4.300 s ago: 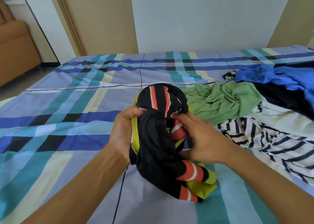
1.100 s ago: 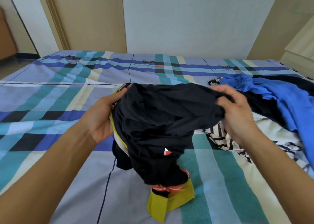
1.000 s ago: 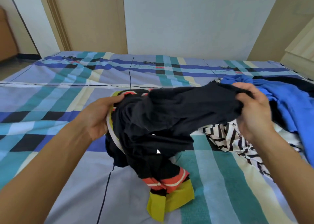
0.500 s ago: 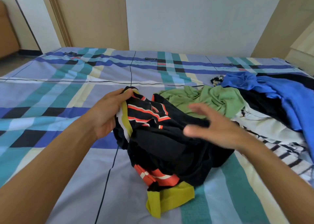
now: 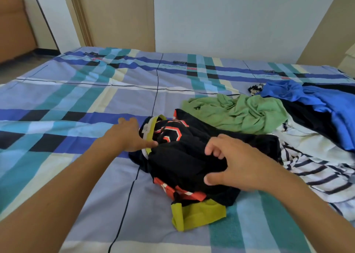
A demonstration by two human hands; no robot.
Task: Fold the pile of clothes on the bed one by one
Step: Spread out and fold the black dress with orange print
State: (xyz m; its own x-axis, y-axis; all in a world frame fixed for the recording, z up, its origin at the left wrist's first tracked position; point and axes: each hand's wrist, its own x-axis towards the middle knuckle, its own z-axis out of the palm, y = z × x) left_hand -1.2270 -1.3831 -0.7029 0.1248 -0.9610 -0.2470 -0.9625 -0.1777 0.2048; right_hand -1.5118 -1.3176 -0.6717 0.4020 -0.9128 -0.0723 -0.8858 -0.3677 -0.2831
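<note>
A crumpled black garment [image 5: 184,156] with orange-and-white stripes and yellow-green trim lies on the plaid bed sheet [image 5: 76,99]. My left hand [image 5: 128,135] is at the garment's left edge, fingers straight and spread, thumb touching the yellow-green collar. Over the black cloth is my right hand [image 5: 236,166], fingers loosely curled, holding nothing. To the right is the pile: a green garment [image 5: 242,112], a blue garment [image 5: 307,99] and a black-and-white striped garment [image 5: 317,174].
A black and a white piece lie between the blue and striped garments. Bare sheet stretches to the left and far side of the bed. A wall and a door frame [image 5: 80,16] stand behind the bed, with an orange armchair [image 5: 13,26] at far left.
The black garment, held stretched between both hands a second ago, now lies dropped on the bed. My left hand has released the collar edge; my right hand has lowered over the cloth.
</note>
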